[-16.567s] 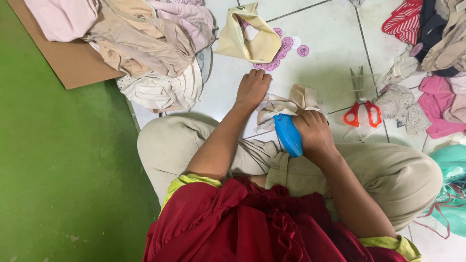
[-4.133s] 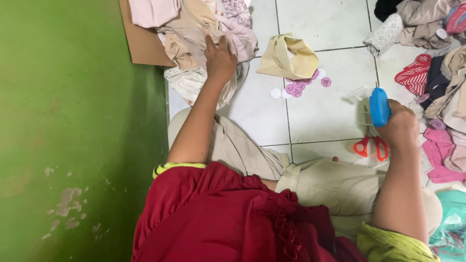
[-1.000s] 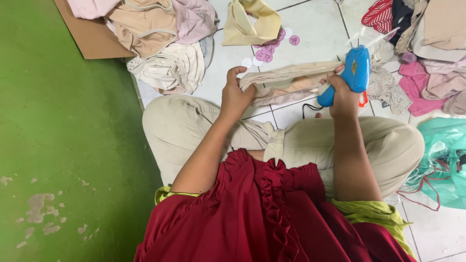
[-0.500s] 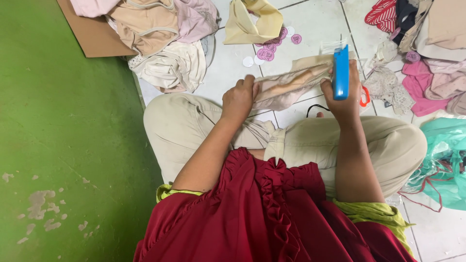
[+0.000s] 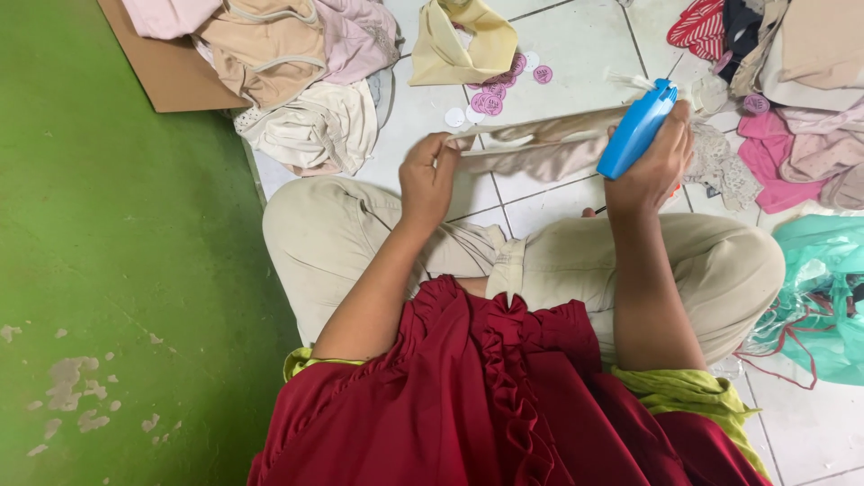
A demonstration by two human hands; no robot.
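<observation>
The right hand (image 5: 655, 171) grips the blue tagging gun (image 5: 635, 130), tilted now rather than edge-on as a moment ago; the left hand (image 5: 428, 171) pinches the beige garment (image 5: 540, 148), pulled taut above the tiled floor (image 5: 589, 36), pink round tags (image 5: 490, 101) beyond.

Dark red ruffled top (image 5: 504, 396), yellow-green sleeves (image 5: 684, 396), beige trousers (image 5: 360, 243), bare forearms

**White tiled floor and what lies on it**

The tiled floor (image 5: 576, 36) is bordered at nine o'clock by a green mat (image 5: 126, 270). Cardboard (image 5: 166, 76) and heaped garments (image 5: 306, 81) are seen at eleven, pink round tags (image 5: 493, 97) at twelve, mixed clothing (image 5: 792, 108) at two, a teal bag (image 5: 823, 297) at four.
</observation>
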